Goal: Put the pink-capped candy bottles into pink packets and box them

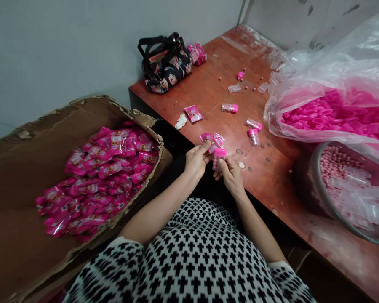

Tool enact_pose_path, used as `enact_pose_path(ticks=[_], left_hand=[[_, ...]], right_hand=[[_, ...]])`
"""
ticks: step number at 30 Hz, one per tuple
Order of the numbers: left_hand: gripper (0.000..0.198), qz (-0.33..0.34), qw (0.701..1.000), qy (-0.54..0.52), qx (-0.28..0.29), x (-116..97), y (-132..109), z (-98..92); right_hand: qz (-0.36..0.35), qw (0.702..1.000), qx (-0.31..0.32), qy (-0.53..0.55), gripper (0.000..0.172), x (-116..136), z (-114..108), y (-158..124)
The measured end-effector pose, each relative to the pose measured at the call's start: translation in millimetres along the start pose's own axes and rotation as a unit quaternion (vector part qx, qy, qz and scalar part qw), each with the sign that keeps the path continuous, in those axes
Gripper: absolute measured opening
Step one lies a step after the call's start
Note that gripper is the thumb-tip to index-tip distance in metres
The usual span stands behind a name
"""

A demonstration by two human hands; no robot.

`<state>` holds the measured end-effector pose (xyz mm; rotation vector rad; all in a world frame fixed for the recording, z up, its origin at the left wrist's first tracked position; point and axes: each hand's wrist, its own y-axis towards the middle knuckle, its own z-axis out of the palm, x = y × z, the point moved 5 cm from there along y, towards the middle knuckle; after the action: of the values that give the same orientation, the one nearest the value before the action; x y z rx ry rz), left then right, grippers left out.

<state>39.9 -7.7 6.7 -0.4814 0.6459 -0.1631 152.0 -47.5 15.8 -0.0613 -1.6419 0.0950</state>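
My left hand [196,160] is closed, pinching a small pink wrapper [212,139] by its lower edge. My right hand [230,172] is closed around a small clear bottle with a pink cap [219,155], held upright just below the wrapper. Both hands meet at the near edge of the red-brown table [208,92]. A cardboard box [25,176] at my left holds a heap of pink wrapped packets [101,181].
On the table lie capped bottles [230,108], [253,136], a loose packet [193,113] and a floral handbag [166,63]. At the right, a clear plastic bag of pink caps [334,113] overhangs a metal bowl [316,198] of pink beads and clear bottles.
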Motion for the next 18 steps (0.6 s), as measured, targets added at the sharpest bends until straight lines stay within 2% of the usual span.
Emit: enact_pose_path(ticks=[4,9,12,15,18], left_hand=[[0.032,0.010,0.998,0.044,0.031,1.2,-4.0,4.0],[0.033,0.014,0.990,0.094,0.102,-1.0,-6.2,9.2],[0.036,0.004,0.982,0.119,0.148,-1.0,-5.8,11.5],[0.035,0.000,0.976,0.149,0.156,-1.0,-4.3,10.3],[0.034,0.009,0.969,0.193,0.156,-1.8,-2.9,8.7]], right_hand=[[0.001,1.000,0.005,-0.003,0.031,-3.3,-1.4,1.1],[-0.009,0.999,0.048,0.009,0.031,-3.8,-1.5,2.6],[-0.030,0.999,0.029,-0.011,0.029,-2.3,-4.0,2.3],[-0.050,0.998,0.008,-0.042,0.026,-0.1,-4.7,1.6],[-0.053,0.998,0.013,-0.044,0.026,1.4,-3.7,3.0]])
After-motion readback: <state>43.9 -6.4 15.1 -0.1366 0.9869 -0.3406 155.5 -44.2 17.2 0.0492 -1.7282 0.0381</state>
